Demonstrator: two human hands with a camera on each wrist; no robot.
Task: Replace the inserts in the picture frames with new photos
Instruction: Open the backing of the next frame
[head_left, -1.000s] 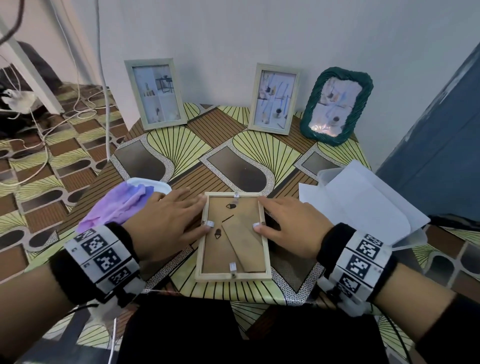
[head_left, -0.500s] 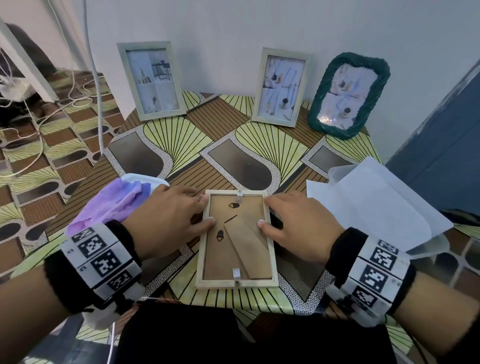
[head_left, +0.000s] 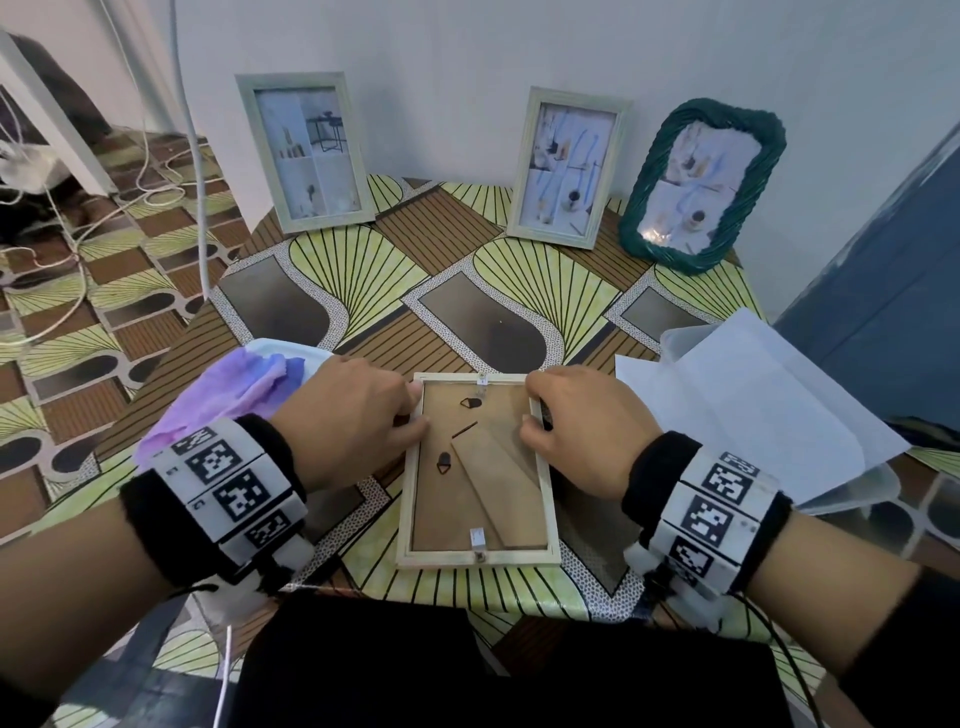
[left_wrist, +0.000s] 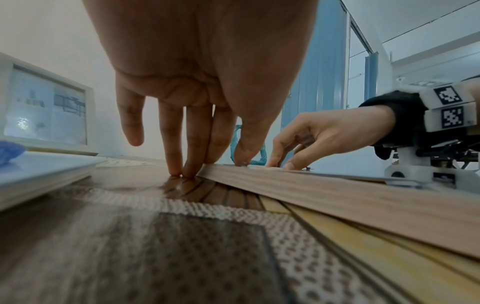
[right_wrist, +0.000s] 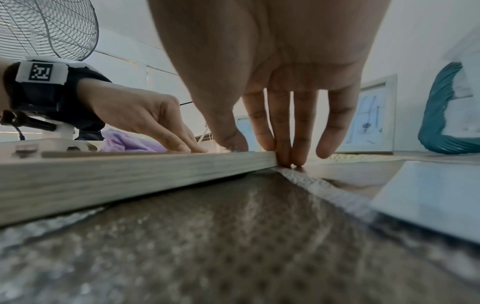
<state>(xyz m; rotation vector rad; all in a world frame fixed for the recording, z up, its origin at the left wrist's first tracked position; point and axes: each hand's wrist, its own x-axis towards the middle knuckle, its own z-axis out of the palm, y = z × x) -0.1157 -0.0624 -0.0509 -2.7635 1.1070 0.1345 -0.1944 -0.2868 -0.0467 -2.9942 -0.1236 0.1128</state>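
Observation:
A light wooden picture frame lies face down near the table's front edge, its brown backing board and folded stand facing up. My left hand pinches the upper left rail. In the left wrist view its thumb sits on top of the frame and its fingertips stand on the cloth against the outer edge. My right hand holds the upper right rail the same way. In the right wrist view its fingertips press the outer side of the frame.
Three framed photos lean on the wall at the back: two pale ones and a green rope-edged one. White sheets lie on a clear tray at the right. A purple cloth lies at the left. Cables run across the floor.
Both hands went from lying flat beside the frame to arching up, with the fingers drawn in against its side rails. The frame stays where it was.

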